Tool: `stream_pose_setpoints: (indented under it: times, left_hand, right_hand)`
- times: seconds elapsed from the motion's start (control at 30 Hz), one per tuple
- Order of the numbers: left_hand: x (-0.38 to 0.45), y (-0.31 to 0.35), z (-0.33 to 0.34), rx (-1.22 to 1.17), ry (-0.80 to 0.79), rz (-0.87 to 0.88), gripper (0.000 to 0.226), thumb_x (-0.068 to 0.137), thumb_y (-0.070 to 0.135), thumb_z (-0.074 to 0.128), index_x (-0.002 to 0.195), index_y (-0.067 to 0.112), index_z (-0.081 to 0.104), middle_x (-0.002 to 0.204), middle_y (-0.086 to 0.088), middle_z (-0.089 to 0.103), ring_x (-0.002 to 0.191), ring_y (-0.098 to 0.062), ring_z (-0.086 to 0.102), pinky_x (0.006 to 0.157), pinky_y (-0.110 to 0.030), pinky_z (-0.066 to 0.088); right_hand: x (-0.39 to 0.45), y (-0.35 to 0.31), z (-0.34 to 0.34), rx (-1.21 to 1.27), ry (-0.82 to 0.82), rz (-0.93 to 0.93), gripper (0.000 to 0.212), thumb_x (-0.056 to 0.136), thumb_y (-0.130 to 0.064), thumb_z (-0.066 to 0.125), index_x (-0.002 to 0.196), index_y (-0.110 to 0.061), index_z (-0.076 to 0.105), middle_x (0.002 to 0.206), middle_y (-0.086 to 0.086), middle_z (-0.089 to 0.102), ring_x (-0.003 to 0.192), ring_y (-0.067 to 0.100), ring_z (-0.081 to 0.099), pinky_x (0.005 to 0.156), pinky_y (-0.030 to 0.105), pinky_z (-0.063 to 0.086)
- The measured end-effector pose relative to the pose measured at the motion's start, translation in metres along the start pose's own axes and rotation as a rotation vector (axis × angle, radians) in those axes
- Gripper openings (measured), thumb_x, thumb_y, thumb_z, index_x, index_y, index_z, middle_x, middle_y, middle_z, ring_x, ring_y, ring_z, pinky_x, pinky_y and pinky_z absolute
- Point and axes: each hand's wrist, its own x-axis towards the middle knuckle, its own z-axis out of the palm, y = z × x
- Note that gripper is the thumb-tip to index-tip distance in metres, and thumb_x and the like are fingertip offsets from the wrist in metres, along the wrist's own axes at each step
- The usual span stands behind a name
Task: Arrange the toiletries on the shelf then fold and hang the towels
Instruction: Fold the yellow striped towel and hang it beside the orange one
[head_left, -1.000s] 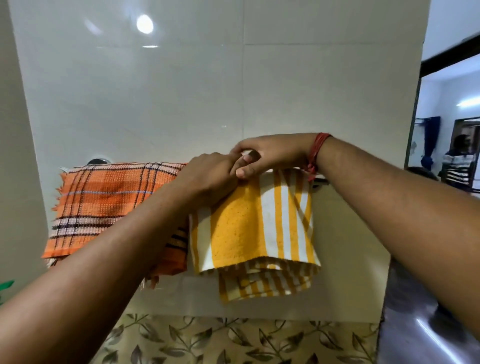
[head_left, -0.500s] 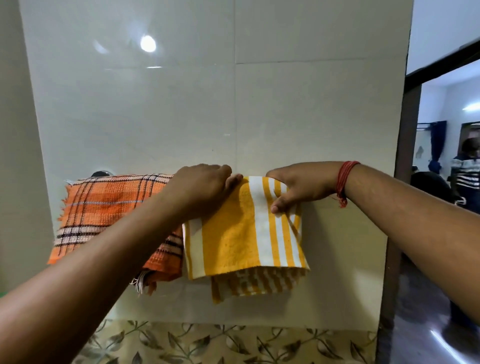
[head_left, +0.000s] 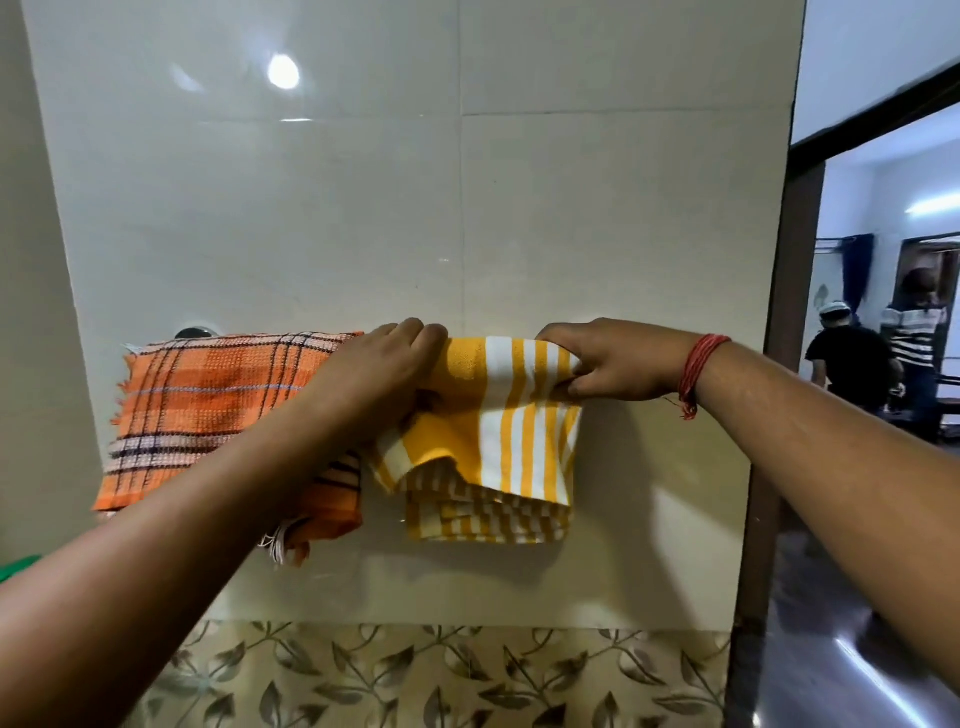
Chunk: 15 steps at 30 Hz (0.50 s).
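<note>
A folded yellow-and-white striped towel (head_left: 498, 436) hangs over a wall rail, which the cloth hides. My left hand (head_left: 379, 374) grips its upper left corner, and the left edge bunches and lifts below that hand. My right hand (head_left: 608, 361) pinches the upper right corner at the fold. An orange plaid towel (head_left: 208, 405) hangs to the left on the same rail, partly under my left forearm. A chrome rail mount (head_left: 195, 332) peeks above it.
Glossy cream wall tiles (head_left: 467, 208) sit behind the towels, with a leaf-pattern tile band (head_left: 415, 675) below. A brown door frame (head_left: 769, 415) stands at the right; two people (head_left: 883, 358) are in the room beyond. A green object (head_left: 15, 566) shows at the left edge.
My hands have moved apart along the top of the yellow towel, from touching near its middle to its two upper corners. The towel's left lower edge now bunches up.
</note>
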Motion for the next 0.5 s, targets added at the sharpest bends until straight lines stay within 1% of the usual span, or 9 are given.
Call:
stream_pose_setpoints:
  times: [0.07, 0.1, 0.17, 0.2, 0.23, 0.3, 0.33, 0.4, 0.5]
  left_hand:
    - [-0.004, -0.005, -0.001, 0.011, -0.013, 0.014, 0.058, 0.081, 0.027, 0.076, 0.129, 0.014, 0.046, 0.111, -0.011, 0.06, 0.092, -0.028, 0.06, 0.066, -0.036, 0.042]
    - [-0.006, -0.006, -0.001, 0.008, -0.014, 0.019, 0.06, 0.08, 0.024, 0.076, 0.13, 0.013, 0.046, 0.112, -0.012, 0.059, 0.093, -0.028, 0.06, 0.067, -0.037, 0.042]
    - [-0.009, -0.004, -0.003, 0.003, -0.025, 0.017, 0.074, 0.077, 0.03, 0.079, 0.138, 0.012, 0.042, 0.123, -0.013, 0.057, 0.102, -0.03, 0.059, 0.077, -0.04, 0.048]
    - [-0.012, -0.003, -0.003, -0.001, -0.036, 0.008, 0.086, 0.076, 0.037, 0.081, 0.145, 0.012, 0.036, 0.131, -0.013, 0.053, 0.112, -0.031, 0.057, 0.088, -0.043, 0.049]
    - [-0.015, -0.001, -0.002, -0.008, -0.051, -0.004, 0.098, 0.075, 0.044, 0.081, 0.151, 0.012, 0.029, 0.142, -0.014, 0.047, 0.124, -0.033, 0.051, 0.102, -0.045, 0.044]
    - [-0.024, 0.002, -0.001, -0.023, -0.065, -0.029, 0.111, 0.077, 0.055, 0.075, 0.158, 0.014, 0.012, 0.16, -0.013, 0.027, 0.147, -0.033, 0.028, 0.123, -0.046, 0.021]
    - [-0.03, 0.003, 0.0, -0.032, -0.058, -0.039, 0.112, 0.08, 0.059, 0.07, 0.16, 0.014, 0.006, 0.166, -0.012, 0.016, 0.153, -0.031, 0.015, 0.127, -0.045, 0.011]
    - [-0.045, 0.011, 0.003, -0.053, -0.041, -0.074, 0.108, 0.085, 0.064, 0.057, 0.16, 0.017, -0.004, 0.169, -0.008, -0.004, 0.156, -0.026, -0.008, 0.127, -0.047, 0.002]
    - [-0.072, 0.032, 0.005, -0.119, 0.007, -0.169, 0.094, 0.09, 0.069, 0.034, 0.16, 0.023, -0.009, 0.167, -0.001, -0.02, 0.153, -0.02, -0.024, 0.127, -0.045, -0.006]
  right_hand:
    - [-0.002, -0.002, 0.0, -0.008, 0.01, 0.025, 0.039, 0.086, -0.026, 0.067, 0.121, -0.027, 0.05, 0.108, -0.003, 0.063, 0.096, 0.017, 0.06, 0.083, 0.039, 0.053]
    - [-0.003, -0.003, 0.0, 0.0, 0.012, 0.039, 0.043, 0.085, -0.026, 0.068, 0.123, -0.029, 0.049, 0.108, -0.003, 0.063, 0.095, 0.017, 0.06, 0.081, 0.037, 0.053]
    - [-0.006, -0.006, -0.001, 0.04, 0.0, 0.07, 0.052, 0.084, -0.032, 0.072, 0.129, -0.032, 0.046, 0.11, -0.006, 0.062, 0.096, 0.014, 0.06, 0.078, 0.03, 0.051]
    - [-0.007, -0.009, -0.001, 0.063, -0.005, 0.078, 0.057, 0.084, -0.038, 0.073, 0.132, -0.033, 0.044, 0.114, -0.009, 0.061, 0.1, 0.013, 0.06, 0.08, 0.028, 0.05]
    - [-0.007, -0.011, 0.0, 0.071, -0.001, 0.08, 0.061, 0.083, -0.045, 0.073, 0.135, -0.033, 0.042, 0.12, -0.01, 0.059, 0.105, 0.012, 0.059, 0.086, 0.028, 0.05]
    - [-0.009, -0.017, 0.003, 0.019, 0.058, 0.069, 0.07, 0.082, -0.059, 0.067, 0.14, -0.031, 0.04, 0.132, -0.009, 0.05, 0.119, 0.013, 0.051, 0.1, 0.033, 0.047]
    - [-0.01, -0.021, 0.006, -0.019, 0.105, 0.073, 0.074, 0.082, -0.064, 0.064, 0.142, -0.03, 0.038, 0.138, -0.007, 0.046, 0.125, 0.014, 0.047, 0.104, 0.036, 0.044]
    - [-0.014, -0.032, 0.012, -0.091, 0.215, 0.086, 0.079, 0.083, -0.068, 0.058, 0.147, -0.029, 0.033, 0.147, -0.005, 0.039, 0.135, 0.018, 0.038, 0.111, 0.042, 0.037]
    - [-0.02, -0.053, 0.031, -0.184, 0.421, 0.067, 0.079, 0.087, -0.067, 0.053, 0.149, -0.024, 0.032, 0.154, 0.0, 0.037, 0.143, 0.022, 0.031, 0.116, 0.042, 0.027]
